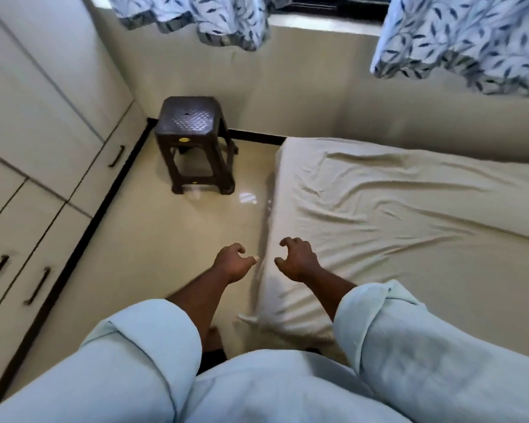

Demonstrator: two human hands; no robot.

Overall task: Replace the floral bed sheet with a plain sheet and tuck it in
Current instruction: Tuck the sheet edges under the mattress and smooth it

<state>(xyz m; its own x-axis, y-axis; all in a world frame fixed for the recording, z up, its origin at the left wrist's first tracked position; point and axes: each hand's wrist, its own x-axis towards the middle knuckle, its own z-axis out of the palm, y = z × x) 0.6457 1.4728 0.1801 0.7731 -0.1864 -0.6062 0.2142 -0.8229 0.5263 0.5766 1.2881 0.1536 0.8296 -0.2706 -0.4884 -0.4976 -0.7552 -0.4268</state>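
1. The left hand (231, 262) and the right hand (297, 259) are held out side by side, with a small gap left between them.
2. The fingers of both hands are half bent, like claws, and nothing is held in them.
3. The plain sheet (394, 215) is spread over the bed, under the right hand and far off to its right. It is cream and full of wrinkles.
4. The left hand is held over the shiny floor (165, 239), just beside the bed's edge (268, 209).
5. Behind the right hand, nearer the person, a small bit of sheet is seen sticking out at the bed's corner (248, 317). That edge is blurred, so it perhaps hangs loose there.
6. A dark brown plastic stool (193, 138) is stood on the floor well ahead of the left hand. The strip of floor between wardrobe and bed is partly filled by it.
7. A pale wardrobe (43, 117) with dark handles is seen far to the left of the left hand.
8. Curtains (471, 41) with blue leaves are hung high up, beyond both hands.
9. Pale blue sleeves (147, 346) are rolled up on both arms.
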